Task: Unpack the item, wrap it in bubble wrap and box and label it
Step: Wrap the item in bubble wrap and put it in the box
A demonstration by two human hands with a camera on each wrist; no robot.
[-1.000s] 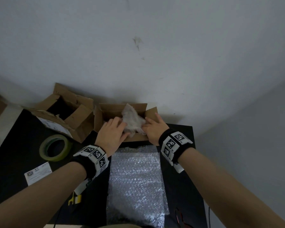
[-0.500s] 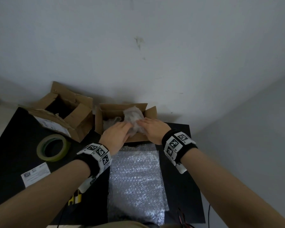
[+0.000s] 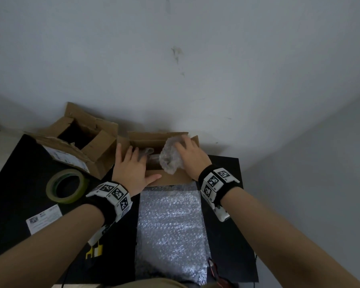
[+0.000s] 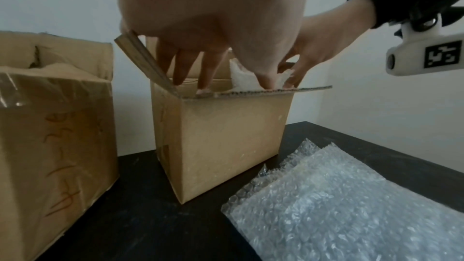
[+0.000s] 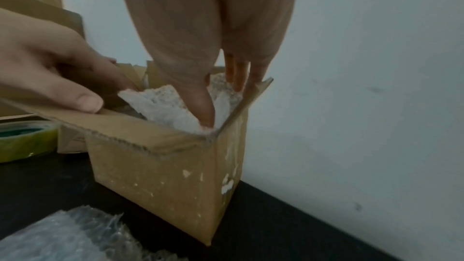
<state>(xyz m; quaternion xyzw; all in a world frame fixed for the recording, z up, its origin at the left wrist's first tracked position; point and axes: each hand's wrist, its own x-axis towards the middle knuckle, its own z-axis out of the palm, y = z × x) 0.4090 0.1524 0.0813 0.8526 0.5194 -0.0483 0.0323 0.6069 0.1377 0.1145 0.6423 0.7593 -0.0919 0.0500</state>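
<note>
A small open cardboard box [image 3: 170, 178] stands at the table's back edge, in front of the wall. My right hand [image 3: 187, 154] grips a crumpled wad of clear wrap [image 3: 169, 160] at the box's right side, thumb pressed into the wad [image 5: 170, 110]. My left hand [image 3: 131, 165] reaches into the left half of the box [image 4: 220, 142] with fingers straight, thumb resting on the front flap. What lies deeper in the box is hidden. A flat bubble wrap sheet [image 3: 170, 225] lies on the black table in front of the box.
A larger open cardboard box [image 3: 81, 146] stands just left of the small one. A green tape roll [image 3: 66, 186] and a white label [image 3: 44, 219] lie on the left of the table. The wall is close behind and to the right.
Both hands were together on the wad at the box's middle. Now the right hand has drawn the wad to the right, and the left hand has let go and spread into the box's left side.
</note>
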